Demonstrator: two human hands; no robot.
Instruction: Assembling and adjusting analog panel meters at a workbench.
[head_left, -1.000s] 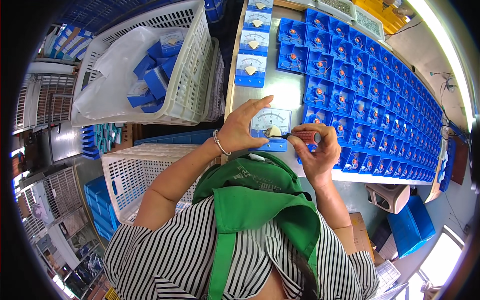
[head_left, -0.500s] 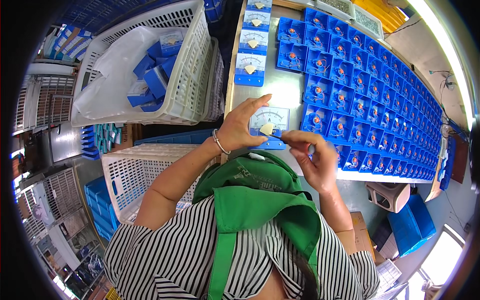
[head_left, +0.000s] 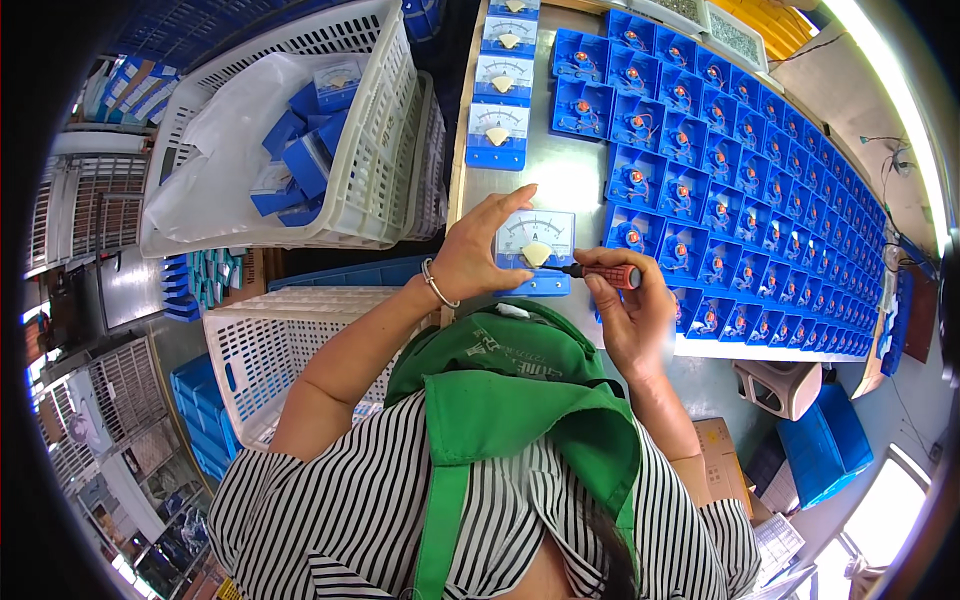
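A panel meter (head_left: 552, 226) with a blue base, clear front and cream fan-shaped piece lies on the metal worktop (head_left: 570, 185) before me. My left hand (head_left: 478, 243) grips it along its left side, index finger at the upper corner and thumb at the lower front. Between the fingers and thumb of my right hand (head_left: 637, 312) is a screwdriver (head_left: 612, 275) with a red and black handle. Its thin shaft points left, and the tip reaches the meter's front just below the cream piece. Whether the tip sits in a screw is too small to tell.
Several similar meters (head_left: 497, 135) form a column beyond my left hand. Rows of open blue housings (head_left: 682, 190) with wired parts fill the right side. A white crate (head_left: 385, 150) of blue meters stands left, another white crate (head_left: 270, 325) nearer. Small-parts trays (head_left: 735, 42) sit at the back.
My right hand's fingers have shifted and uncurled around the screwdriver, so its red handle now shows. My left hand and the meter have stayed nearly in place.
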